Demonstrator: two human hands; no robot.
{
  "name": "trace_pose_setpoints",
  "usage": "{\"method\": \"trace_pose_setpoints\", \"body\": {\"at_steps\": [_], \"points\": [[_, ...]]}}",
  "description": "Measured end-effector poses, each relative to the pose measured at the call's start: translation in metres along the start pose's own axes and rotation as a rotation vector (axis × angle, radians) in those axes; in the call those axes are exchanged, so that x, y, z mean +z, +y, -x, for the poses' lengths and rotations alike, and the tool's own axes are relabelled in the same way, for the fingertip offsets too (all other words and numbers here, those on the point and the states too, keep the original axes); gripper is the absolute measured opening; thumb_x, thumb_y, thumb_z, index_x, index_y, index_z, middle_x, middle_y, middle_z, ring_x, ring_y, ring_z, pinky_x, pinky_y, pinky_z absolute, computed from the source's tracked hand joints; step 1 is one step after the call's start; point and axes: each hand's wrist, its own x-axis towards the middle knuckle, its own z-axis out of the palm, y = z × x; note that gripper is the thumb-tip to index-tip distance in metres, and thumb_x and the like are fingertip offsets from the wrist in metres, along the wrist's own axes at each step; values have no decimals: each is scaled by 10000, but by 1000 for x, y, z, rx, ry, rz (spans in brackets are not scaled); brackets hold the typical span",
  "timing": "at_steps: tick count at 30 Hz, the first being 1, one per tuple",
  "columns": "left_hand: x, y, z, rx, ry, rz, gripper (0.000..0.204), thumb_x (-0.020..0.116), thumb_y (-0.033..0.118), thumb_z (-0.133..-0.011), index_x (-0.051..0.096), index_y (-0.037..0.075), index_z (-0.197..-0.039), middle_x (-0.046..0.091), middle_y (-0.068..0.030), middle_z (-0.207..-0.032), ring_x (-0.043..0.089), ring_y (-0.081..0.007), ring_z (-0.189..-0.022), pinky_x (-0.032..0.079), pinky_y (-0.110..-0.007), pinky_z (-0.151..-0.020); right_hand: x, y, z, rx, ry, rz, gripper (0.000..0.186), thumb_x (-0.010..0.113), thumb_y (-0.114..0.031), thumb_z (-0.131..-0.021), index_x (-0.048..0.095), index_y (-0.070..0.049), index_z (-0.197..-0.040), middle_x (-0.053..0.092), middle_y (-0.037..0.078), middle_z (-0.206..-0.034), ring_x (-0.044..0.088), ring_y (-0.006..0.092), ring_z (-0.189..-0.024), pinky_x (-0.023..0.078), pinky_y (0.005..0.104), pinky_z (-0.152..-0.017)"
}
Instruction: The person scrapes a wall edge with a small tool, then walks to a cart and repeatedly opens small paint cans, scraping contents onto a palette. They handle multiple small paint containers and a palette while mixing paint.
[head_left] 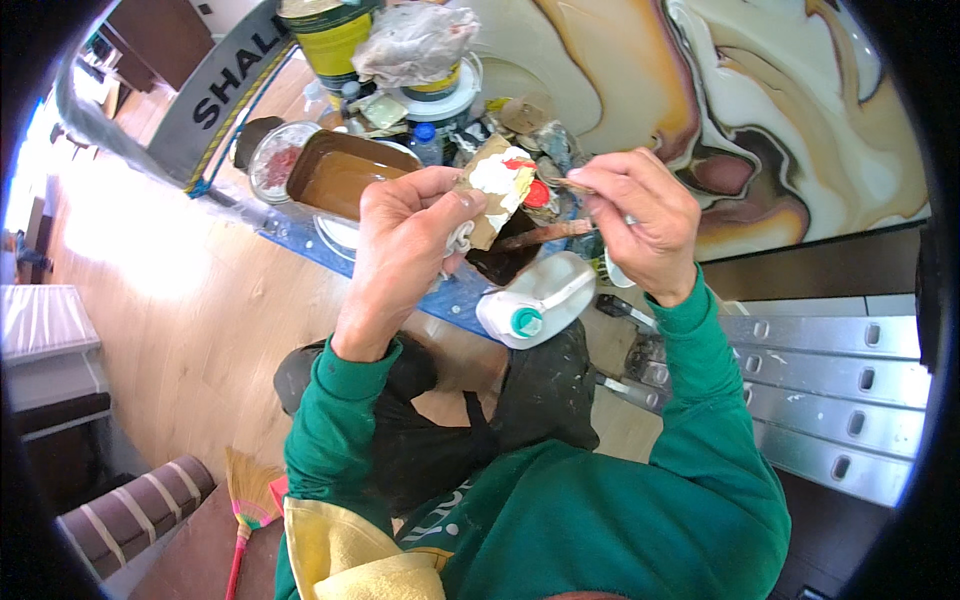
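Observation:
My left hand (405, 225) is closed on a scrap of cardboard (484, 232) smeared with white, yellow and red paint. A crumpled whitish rag (460, 238) shows by its fingers. Close to the cardboard's right edge, my right hand (648, 212) pinches a thin wooden stick (573, 185); its tip is too small to make out well. Below the hands, a flat brown-stained stick (548, 234) lies across a dark container (503, 262). A white plastic jug (552, 298) with a green cap is in front of it.
To the left sits a tub of brown liquid (350, 178) beside a clear round container (278, 165). Paint buckets (330, 45) and a blue-capped bottle (425, 145) stand behind. A marbled panel (640, 70) fills the far right, a folded metal ladder (830, 375) the right. A broom (250, 490) lies lower left.

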Motion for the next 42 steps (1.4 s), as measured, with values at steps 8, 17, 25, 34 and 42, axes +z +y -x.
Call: {"method": "trace_pose_setpoints", "body": {"at_steps": [8, 17, 25, 34, 42], "points": [[1, -2, 2, -28, 26, -8, 170, 647, 117, -837, 682, -30, -915, 622, -12, -689, 487, -40, -524, 323, -195, -414, 17, -10, 6, 511, 150, -415, 163, 743, -55, -794, 682, 25, -922, 629, 15, -756, 542, 78, -662, 438, 221, -599], [2, -2, 9, -41, -10, 15, 132, 642, 109, -838, 671, -8, -891, 622, -12, -688, 506, -43, -516, 318, -185, -399, 11, -4, -4, 738, 90, -879, 149, 696, -81, -852, 679, 25, -955, 614, -12, -732, 510, 25, -625, 399, 184, -558], [3, -5, 8, 5, -1, 34, 140, 638, 90, -828, 672, -29, -893, 615, -24, -678, 487, -48, -496, 325, -191, -401, 15, -4, 0, 626, 16, -555, 150, 699, -52, -849, 677, 30, -973, 635, -28, -793, 546, 30, -699, 443, 191, -615], [0, -8, 5, -25, 4, 47, 161, 625, 65, -824, 661, -65, -911, 625, -51, -694, 482, -61, -491, 308, -196, -394, 18, -1, 10, -43, 147, -58, 295, 733, -19, -711, 710, -98, -995, 614, 35, -815, 566, 176, -653, 428, 278, -549], [2, -9, 3, -16, 71, 47, 189, 615, 62, -827, 647, -84, -943, 614, -66, -696, 473, -67, -473, 304, -193, -385, 18, -6, 24, -69, 113, 32, 394, 708, 8, -664, 704, -140, -1028, 611, 25, -870, 583, 222, -705, 459, 337, -621]]}}
